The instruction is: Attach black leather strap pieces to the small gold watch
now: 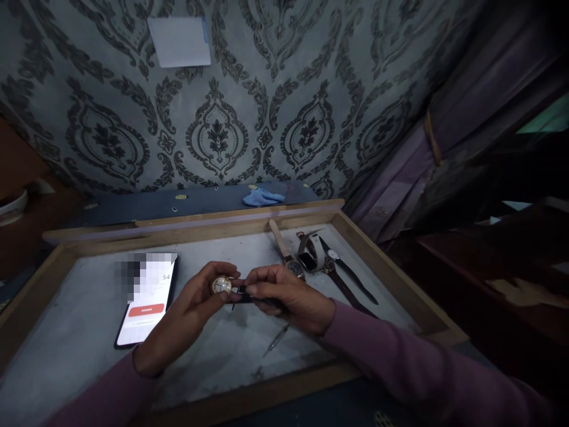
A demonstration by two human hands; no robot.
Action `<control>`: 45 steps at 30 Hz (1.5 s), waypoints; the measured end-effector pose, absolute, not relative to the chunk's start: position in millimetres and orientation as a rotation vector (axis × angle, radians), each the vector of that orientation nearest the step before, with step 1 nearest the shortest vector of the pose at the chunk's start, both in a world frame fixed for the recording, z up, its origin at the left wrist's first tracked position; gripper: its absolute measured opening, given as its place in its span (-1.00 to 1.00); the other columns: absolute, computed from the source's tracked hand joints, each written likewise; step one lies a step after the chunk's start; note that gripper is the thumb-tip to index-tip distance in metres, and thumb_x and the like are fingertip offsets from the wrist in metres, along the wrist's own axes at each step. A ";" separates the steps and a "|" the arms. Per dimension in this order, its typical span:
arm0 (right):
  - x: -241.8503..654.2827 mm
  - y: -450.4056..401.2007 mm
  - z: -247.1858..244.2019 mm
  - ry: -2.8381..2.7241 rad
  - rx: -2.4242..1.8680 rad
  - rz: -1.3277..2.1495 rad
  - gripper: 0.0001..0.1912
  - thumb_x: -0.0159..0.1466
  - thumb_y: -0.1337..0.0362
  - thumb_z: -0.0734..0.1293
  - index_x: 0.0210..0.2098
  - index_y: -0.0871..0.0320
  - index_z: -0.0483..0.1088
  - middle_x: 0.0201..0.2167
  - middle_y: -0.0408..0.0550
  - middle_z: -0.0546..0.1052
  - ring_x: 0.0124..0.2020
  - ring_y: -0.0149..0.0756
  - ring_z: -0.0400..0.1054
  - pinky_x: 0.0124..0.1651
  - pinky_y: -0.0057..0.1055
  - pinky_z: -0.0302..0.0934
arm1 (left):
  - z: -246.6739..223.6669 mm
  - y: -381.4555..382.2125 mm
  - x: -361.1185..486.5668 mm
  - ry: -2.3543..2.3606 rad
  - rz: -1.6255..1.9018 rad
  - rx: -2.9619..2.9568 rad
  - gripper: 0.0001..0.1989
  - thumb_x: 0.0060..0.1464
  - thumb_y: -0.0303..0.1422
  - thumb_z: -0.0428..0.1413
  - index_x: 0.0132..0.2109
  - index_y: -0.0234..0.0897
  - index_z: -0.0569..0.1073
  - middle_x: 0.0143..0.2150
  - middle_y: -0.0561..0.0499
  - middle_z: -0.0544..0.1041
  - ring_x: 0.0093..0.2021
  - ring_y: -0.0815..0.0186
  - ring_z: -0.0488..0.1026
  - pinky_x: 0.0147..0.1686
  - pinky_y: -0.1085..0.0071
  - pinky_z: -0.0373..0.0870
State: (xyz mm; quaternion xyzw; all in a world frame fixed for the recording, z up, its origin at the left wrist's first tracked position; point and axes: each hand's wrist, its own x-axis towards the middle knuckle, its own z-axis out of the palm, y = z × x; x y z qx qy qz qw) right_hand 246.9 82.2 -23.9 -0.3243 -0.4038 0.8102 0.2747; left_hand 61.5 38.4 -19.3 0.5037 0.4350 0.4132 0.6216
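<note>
Left hand (193,305): clamped on round gold-rimmed watch (221,285)
Right hand (291,296): clamped — on thin black strap (244,295)
Shallow wooden tray (311,379): beneath both hands

Damask wallpaper (252,112) that rose behind, a pale sheet (180,42) that hung on it, a purple curtain (402,178) gathered by a tie (432,137), a crumpled blue cloth (263,197) that lay below, a smartphone (151,308) that glowed, a pale bowl (13,207)

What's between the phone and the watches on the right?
In the head view, the left hand, holding a gold-rimmed watch, and the right hand, pinching something dark.
</note>
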 end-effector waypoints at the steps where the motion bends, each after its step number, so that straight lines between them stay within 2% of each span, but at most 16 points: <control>1: 247.0 81.8 -24.9 -1.100 -0.870 2.163 -0.78 -0.02 0.28 0.48 -0.46 0.26 0.41 -0.67 -0.28 0.33 -0.73 -0.65 -0.04 -0.67 -0.57 -0.27 | -20.6 38.4 61.1 0.988 0.962 1.136 -0.71 0.13 -0.29 0.13 -0.01 -0.20 0.34 -0.02 -0.05 0.44 -0.02 0.21 0.38 0.00 0.31 0.29; 6: 248.3 80.8 -27.7 -1.251 -0.886 2.040 -0.76 0.00 0.22 0.48 -0.45 0.24 0.43 -0.69 -0.31 0.28 -0.70 -0.61 -0.05 -0.65 -0.54 -0.25 | -23.3 40.0 59.5 0.986 0.982 1.005 -0.65 0.07 -0.29 0.20 -0.01 -0.21 0.33 -0.03 -0.06 0.49 -0.01 0.22 0.41 0.03 0.30 0.30; 11: 250.2 80.2 -25.1 -1.393 -0.919 1.900 -0.71 0.06 0.14 0.46 -0.41 0.25 0.42 -0.63 -0.28 0.28 -0.61 -0.57 0.00 -0.54 -0.53 -0.17 | -23.0 42.3 60.5 0.961 0.991 0.955 -0.71 0.04 -0.30 0.24 -0.13 -0.24 0.35 -0.12 -0.03 0.54 -0.09 0.28 0.46 0.02 0.32 0.34; 15: 250.4 79.3 -22.5 -1.422 -0.860 1.862 -0.72 0.08 0.13 0.45 -0.41 0.24 0.41 -0.53 -0.21 0.39 -0.53 -0.53 0.14 -0.46 -0.53 -0.02 | -23.4 43.8 61.0 0.986 0.985 0.970 -0.76 -0.01 -0.31 0.27 -0.28 -0.27 0.35 -0.30 0.03 0.57 -0.21 0.29 0.53 -0.09 0.34 0.42; 17: 250.0 78.8 -22.6 -1.412 -0.834 1.867 -0.73 0.09 0.14 0.45 -0.40 0.23 0.40 -0.52 -0.22 0.40 -0.53 -0.53 0.16 -0.46 -0.53 0.02 | -24.0 44.4 60.8 1.004 0.961 0.974 -0.76 0.00 -0.29 0.26 -0.30 -0.28 0.36 -0.31 0.02 0.58 -0.24 0.28 0.55 -0.15 0.35 0.45; 20: 249.4 78.7 -24.8 -1.395 -0.789 1.901 -0.74 0.11 0.16 0.44 -0.39 0.22 0.39 -0.55 -0.23 0.38 -0.56 -0.54 0.17 -0.50 -0.54 0.05 | -24.3 45.1 60.2 1.007 0.924 1.010 -0.79 0.03 -0.28 0.23 -0.28 -0.30 0.40 -0.27 -0.04 0.60 -0.25 0.26 0.57 -0.18 0.35 0.46; 24: 249.2 79.7 -28.0 -1.391 -0.750 1.918 -0.76 0.14 0.17 0.42 -0.37 0.23 0.39 -0.52 -0.16 0.46 -0.48 -0.47 0.32 -0.48 -0.54 0.16 | -23.1 45.5 60.1 1.014 0.895 1.089 -0.79 0.06 -0.26 0.20 -0.25 -0.33 0.46 -0.31 -0.08 0.61 -0.25 0.25 0.56 -0.22 0.36 0.45; 32: 249.2 80.4 -27.2 -1.383 -0.749 1.925 -0.77 0.16 0.19 0.41 -0.37 0.24 0.37 -0.52 -0.15 0.49 -0.50 -0.48 0.39 -0.52 -0.57 0.15 | -19.2 44.7 62.3 1.000 0.934 1.037 -0.78 0.00 -0.29 0.25 -0.31 -0.30 0.38 -0.36 -0.02 0.61 -0.31 0.29 0.56 -0.33 0.43 0.43; 39: 249.8 81.1 -26.7 -1.407 -0.757 1.921 -0.77 0.16 0.19 0.41 -0.38 0.24 0.36 -0.47 -0.11 0.51 -0.48 -0.46 0.42 -0.53 -0.58 0.16 | -21.7 45.6 61.6 0.999 0.944 1.112 -0.83 0.03 -0.34 0.21 -0.21 -0.30 0.48 -0.33 -0.01 0.61 -0.30 0.31 0.55 -0.30 0.44 0.42; 42: 249.6 81.3 -27.2 -1.405 -0.742 1.921 -0.76 0.15 0.19 0.42 -0.39 0.24 0.36 -0.47 -0.12 0.51 -0.48 -0.46 0.42 -0.54 -0.59 0.16 | -22.6 45.2 60.8 1.003 0.918 1.085 -0.80 0.08 -0.30 0.18 -0.16 -0.29 0.47 -0.30 -0.04 0.61 -0.28 0.28 0.56 -0.28 0.42 0.44; 45: 249.1 80.9 -27.4 -1.388 -0.732 1.912 -0.76 0.14 0.18 0.42 -0.39 0.24 0.37 -0.50 -0.14 0.50 -0.50 -0.47 0.41 -0.55 -0.60 0.15 | -21.2 43.9 60.7 0.991 0.895 1.004 -0.81 0.12 -0.26 0.16 -0.19 -0.29 0.43 -0.27 -0.07 0.61 -0.23 0.25 0.57 -0.25 0.41 0.45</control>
